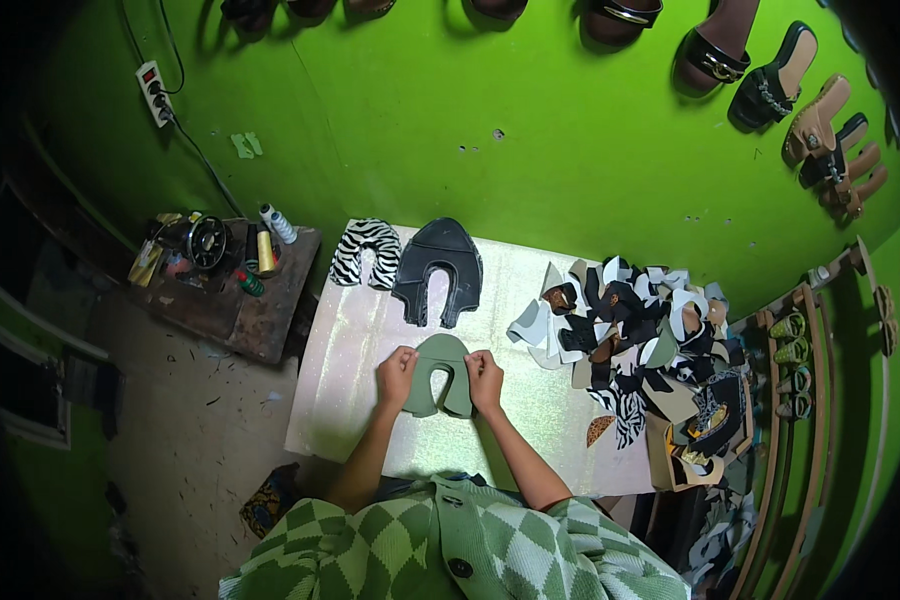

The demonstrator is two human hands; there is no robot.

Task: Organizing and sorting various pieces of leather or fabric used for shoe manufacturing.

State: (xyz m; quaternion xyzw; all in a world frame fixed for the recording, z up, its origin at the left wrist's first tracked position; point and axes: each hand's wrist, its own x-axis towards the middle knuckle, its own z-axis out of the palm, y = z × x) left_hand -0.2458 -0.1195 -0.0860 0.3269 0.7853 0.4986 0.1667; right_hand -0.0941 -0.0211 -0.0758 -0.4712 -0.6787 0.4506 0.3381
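Note:
My left hand (397, 377) and my right hand (484, 382) pinch the two sides of an olive-green, horseshoe-shaped shoe upper piece (439, 350). It is held over the table with its rounded end away from me and its two legs toward me. A seam or fold line crosses its upper part. Just beyond it lies a larger black horseshoe-shaped piece (440, 242), with a zebra-striped one (348, 262) at its left. Both rest on the table and my hands are apart from them.
A heap of cut scraps (620, 310) covers the pale shiny table's (330, 400) right side, beside an open cardboard box (670, 465). At left stands a small dark table (240, 325) with thread spools (266, 250). Sandals (775, 80) hang on the green wall; a wooden rack (820, 400) stands right.

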